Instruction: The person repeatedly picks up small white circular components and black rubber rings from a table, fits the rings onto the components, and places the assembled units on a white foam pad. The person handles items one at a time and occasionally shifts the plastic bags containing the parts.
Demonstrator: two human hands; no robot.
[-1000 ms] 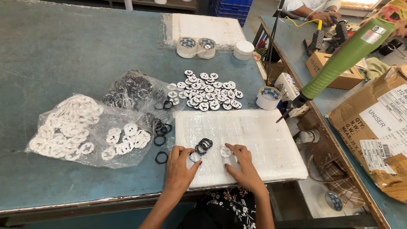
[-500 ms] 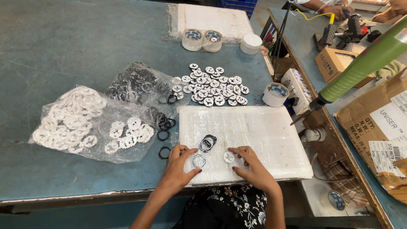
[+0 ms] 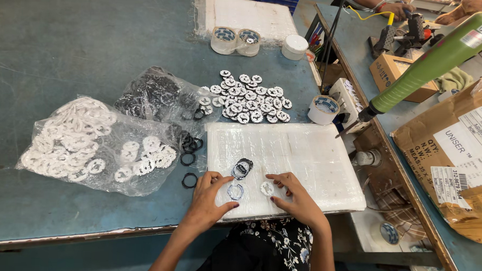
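Observation:
My left hand rests on the near edge of a white foam pad, its fingertips around a small round ring part. Beside it my right hand pinches a white round disc against the pad. Just beyond both hands lie stacked black rings on the pad. Neither hand lifts its part off the surface.
A clear bag of white discs and a bag of black rings lie left. Loose black rings and several assembled discs sit on the blue table. Tape rolls, a hanging green screwdriver and cardboard boxes stand right.
Both hands have stayed on the pad's near edge, fingers shifting slightly around the small parts. The view has tilted a little.

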